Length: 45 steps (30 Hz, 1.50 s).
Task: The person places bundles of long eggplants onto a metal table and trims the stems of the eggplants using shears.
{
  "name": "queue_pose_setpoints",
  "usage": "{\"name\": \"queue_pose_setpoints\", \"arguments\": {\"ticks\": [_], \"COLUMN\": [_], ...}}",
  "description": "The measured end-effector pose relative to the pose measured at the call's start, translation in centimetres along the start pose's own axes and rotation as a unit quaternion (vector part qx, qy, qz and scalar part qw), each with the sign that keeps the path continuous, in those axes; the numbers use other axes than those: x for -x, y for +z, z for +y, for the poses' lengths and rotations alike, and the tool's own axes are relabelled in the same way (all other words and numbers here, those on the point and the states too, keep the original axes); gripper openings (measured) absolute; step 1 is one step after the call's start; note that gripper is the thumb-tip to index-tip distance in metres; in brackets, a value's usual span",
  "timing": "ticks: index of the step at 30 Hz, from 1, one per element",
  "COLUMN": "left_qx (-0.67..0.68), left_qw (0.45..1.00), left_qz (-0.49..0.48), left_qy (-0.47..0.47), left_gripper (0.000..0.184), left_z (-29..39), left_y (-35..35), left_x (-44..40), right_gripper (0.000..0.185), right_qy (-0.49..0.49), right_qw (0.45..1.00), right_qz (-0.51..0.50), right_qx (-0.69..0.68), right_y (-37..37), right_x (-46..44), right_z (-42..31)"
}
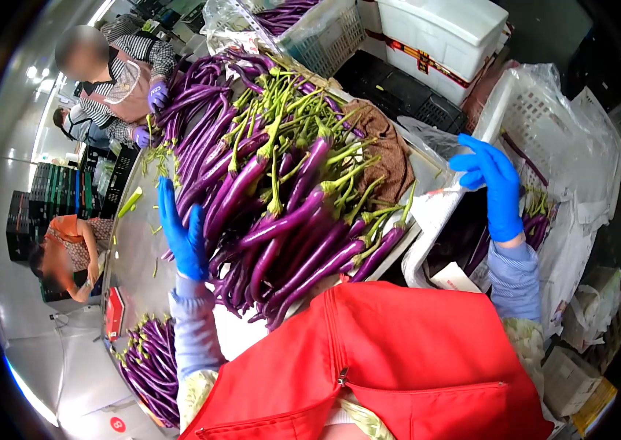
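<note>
My left hand [184, 238], in a blue glove, is at the left edge of a large pile of long purple eggplants [303, 216]. Its fingers are stretched up with the thumb apart, and nothing shows in its grasp; whether it touches the eggplants I cannot tell. On the other side, my right hand [500, 194], also gloved in blue, is raised above a white plastic crate [417, 246] with eggplants in it. That hand's fingers extend leftward and hold nothing. Most green stems in the pile point up and to the right.
A brown cloth [380, 147] lies beside the pile on the metal table [138, 242]. More eggplants [151, 370] lie at the lower left. White foam boxes [442, 33] and a black crate [398, 92] stand beyond. A co-worker in purple gloves [157, 95] handles eggplants across the table.
</note>
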<state>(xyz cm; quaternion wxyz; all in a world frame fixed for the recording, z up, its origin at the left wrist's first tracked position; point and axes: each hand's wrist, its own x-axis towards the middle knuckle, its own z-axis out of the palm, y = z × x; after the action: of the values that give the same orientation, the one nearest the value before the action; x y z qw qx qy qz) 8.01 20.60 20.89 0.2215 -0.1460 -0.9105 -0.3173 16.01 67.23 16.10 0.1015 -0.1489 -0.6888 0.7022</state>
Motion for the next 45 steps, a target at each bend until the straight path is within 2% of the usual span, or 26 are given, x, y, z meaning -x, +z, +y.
{"name": "queue_pose_setpoints", "arguments": {"ticks": [2, 5, 6, 7, 8, 10, 11, 15, 18, 19, 22, 23, 26, 27, 28, 30, 31, 34, 35, 36, 37, 38, 39, 40, 43, 45], "left_qx": [0.054, 0.132, 0.158, 0.188, 0.331, 0.416, 0.444, 0.419, 0.401, 0.415, 0.465, 0.484, 0.472, 0.437, 0.437, 0.431, 0.393, 0.349, 0.363, 0.351, 0.34, 0.329, 0.265, 0.257, 0.241, 0.271], "left_qw": [0.998, 0.972, 0.954, 0.929, 0.852, 0.783, 0.773, 0.781, 0.814, 0.801, 0.757, 0.746, 0.743, 0.766, 0.773, 0.776, 0.807, 0.867, 0.872, 0.883, 0.892, 0.901, 0.915, 0.919, 0.929, 0.92], "left_qz": [-0.011, -0.147, -0.192, -0.233, -0.223, -0.244, -0.227, -0.191, -0.174, -0.178, -0.147, -0.143, -0.148, -0.145, -0.123, -0.16, -0.156, -0.119, -0.109, -0.101, -0.095, -0.088, -0.136, -0.137, -0.147, -0.114], "left_qy": [-0.014, -0.129, -0.167, -0.217, -0.339, -0.392, -0.391, -0.423, -0.382, -0.393, -0.435, -0.435, -0.451, -0.448, -0.443, -0.431, -0.413, -0.334, -0.31, -0.296, -0.282, -0.269, -0.272, -0.268, -0.239, -0.259], "left_gripper": [0.059, 0.057, 0.056, 0.053, 0.05, 0.047, 0.045, 0.05, 0.05, 0.05, 0.048, 0.047, 0.05, 0.051, 0.05, 0.052, 0.05, 0.047, 0.045, 0.045, 0.045, 0.045, 0.046, 0.046, 0.044, 0.041], "left_z": [-2.4, -5.8, -7.0, -7.6, -7.7, -8.9, -9.5, -7.6, -7.4, -6.9, -5.7, -5.0, -7.4, -6.8, -6.0, -7.7, -9.1, -10.1, -9.2, -9.1, -9.3, -9.3, -8.4, -8.3, -7.8, -6.2], "left_y": [0.6, 2.9, 3.7, 4.2, 4.9, 5.2, 5.5, 4.7, 5.1, 4.9, 5.2, 5.3, 5.7, 5.8, 6.0, 5.6, 5.2, 4.6, 4.2, 3.6, 2.9, 2.4, 1.5, 1.3, 0.8, 1.6], "left_x": [-3.4, -6.6, -7.4, -8.1, -7.8, -7.2, -6.6, -5.2, -4.7, -4.9, -5.2, -5.4, -5.5, -5.7, -5.6, -5.5, -5.4, -4.9, -4.7, -4.7, -4.7, -4.7, -5.0, -4.7, -4.3, -4.0], "right_gripper": [0.029, 0.027, 0.027, 0.027, 0.027, 0.025, 0.024, 0.028, 0.031, 0.036, 0.042, 0.046, 0.047, 0.043, 0.041, 0.038, 0.03, 0.023, 0.024, 0.022, 0.02, 0.02, 0.021, 0.021, 0.02, 0.019], "right_qy": [-0.044, -0.045, -0.081, -0.079, -0.075, -0.068, -0.063, 0.052, 0.036, -0.008, -0.103, -0.094, -0.151, -0.133, -0.142, -0.163, -0.139, -0.148, -0.146, -0.037, 0.02, 0.055, 0.049, 0.044, 0.079, 0.087], "right_qw": [0.998, 0.991, 0.986, 0.985, 0.985, 0.988, 0.989, 0.975, 0.934, 0.902, 0.858, 0.851, 0.814, 0.785, 0.791, 0.8, 0.799, 0.842, 0.893, 0.927, 0.952, 0.959, 0.964, 0.969, 0.964, 0.961], "right_qz": [-0.037, -0.109, -0.133, -0.141, -0.149, -0.136, -0.13, -0.161, -0.152, -0.142, -0.172, -0.207, -0.236, -0.285, -0.305, -0.34, -0.333, -0.252, -0.212, -0.193, -0.153, -0.141, -0.113, -0.085, -0.101, -0.155], "right_qx": [-0.007, -0.065, -0.065, -0.05, -0.035, -0.039, -0.04, 0.147, 0.32, 0.407, 0.473, 0.474, 0.509, 0.534, 0.511, 0.467, 0.481, 0.454, 0.369, 0.319, 0.266, 0.241, 0.234, 0.226, 0.232, 0.211], "right_y": [2.3, 6.0, 7.4, 8.7, 9.7, 10.8, 10.9, 8.4, 7.3, 7.0, 7.5, 8.1, 9.6, 9.9, 10.0, 10.1, 10.3, 8.4, 7.2, 6.2, 5.2, 3.9, 2.5, 1.4, 0.1, 1.0], "right_x": [-2.1, -6.5, -8.2, -9.6, -10.9, -13.8, -15.0, -17.5, -16.2, -15.9, -13.3, -12.4, -9.3, -8.9, -9.0, -9.7, -9.7, -10.3, -9.8, -8.7, -7.6, -7.0, -6.4, -6.0, -5.0, -4.6], "right_z": [-0.5, -0.5, 0.3, 0.6, 1.0, 2.8, 3.5, 5.7, 7.0, 7.9, 8.5, 7.8, 8.9, 9.6, 10.3, 11.1, 10.0, 8.3, 7.8, 5.6, 3.8, 2.2, 1.7, 1.5, 1.6, 2.8]}}
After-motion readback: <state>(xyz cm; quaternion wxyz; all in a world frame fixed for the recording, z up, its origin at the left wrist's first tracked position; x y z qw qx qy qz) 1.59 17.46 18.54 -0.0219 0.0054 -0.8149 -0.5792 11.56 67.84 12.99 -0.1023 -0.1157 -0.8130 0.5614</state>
